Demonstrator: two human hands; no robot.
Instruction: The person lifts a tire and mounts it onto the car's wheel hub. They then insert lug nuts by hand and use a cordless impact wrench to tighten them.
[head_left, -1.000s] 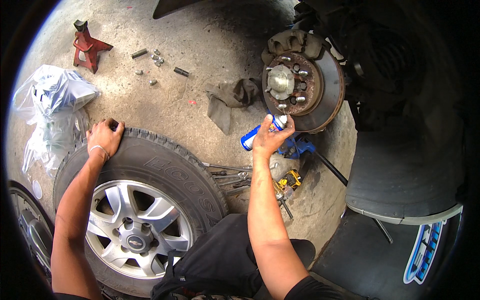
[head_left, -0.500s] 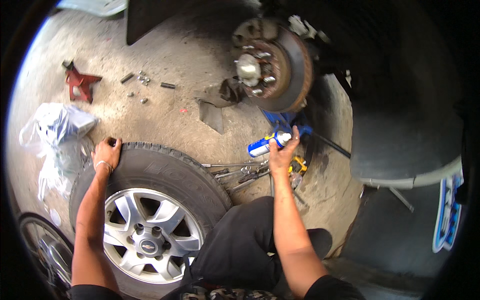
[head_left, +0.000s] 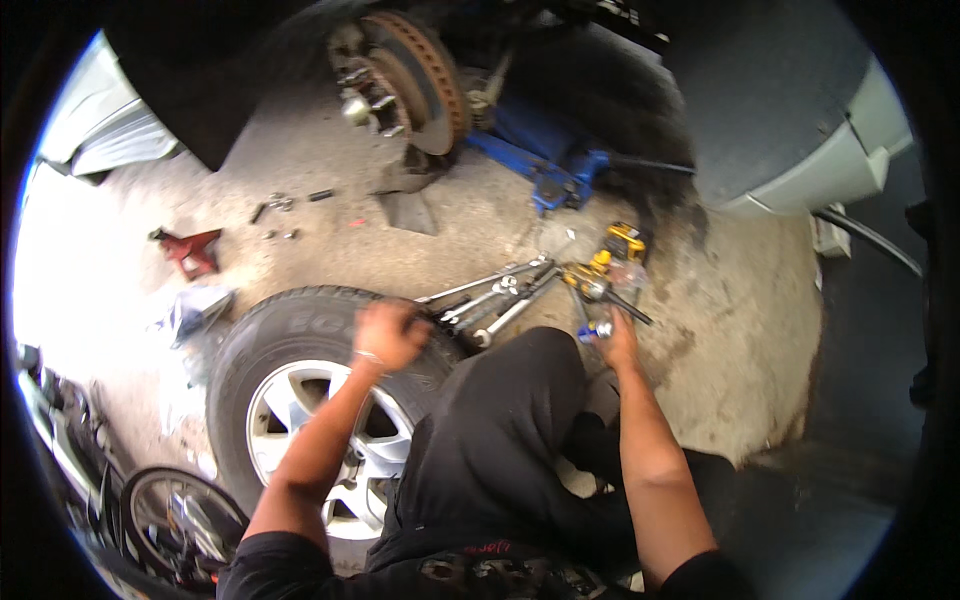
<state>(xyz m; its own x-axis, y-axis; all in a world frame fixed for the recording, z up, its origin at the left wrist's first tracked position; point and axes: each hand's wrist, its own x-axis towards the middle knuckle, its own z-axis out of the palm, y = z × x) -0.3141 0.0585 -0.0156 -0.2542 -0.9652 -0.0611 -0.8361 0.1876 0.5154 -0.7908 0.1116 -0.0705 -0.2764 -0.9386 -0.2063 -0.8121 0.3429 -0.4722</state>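
My right hand [head_left: 619, 340] is closed around a blue spray can [head_left: 586, 334], seen mostly from its end, low beside my knee. A yellow-and-black cordless power tool [head_left: 588, 284] lies on the floor just beyond that hand. My left hand [head_left: 392, 337] is smeared by motion over the upper right part of a wheel's black tyre [head_left: 250, 340]; whether it touches the rubber I cannot tell. The wheel has a silver spoked rim [head_left: 290, 402] and leans beside my leg. Several wrenches [head_left: 505, 300] lie between the tyre and the power tool.
A rusty brake disc [head_left: 432, 85] with bare studs hangs above the floor. Near it is a blue floor jack [head_left: 550, 165]. At left are a red jack stand [head_left: 188, 252], loose nuts [head_left: 280, 203] and plastic bags [head_left: 185, 340]. A bicycle wheel [head_left: 175, 515] stands at lower left.
My left hand has moved right along the tyre's top. My right hand has brought the spray can down and right, toward my knee. The view has shifted, showing more of the floor jack.
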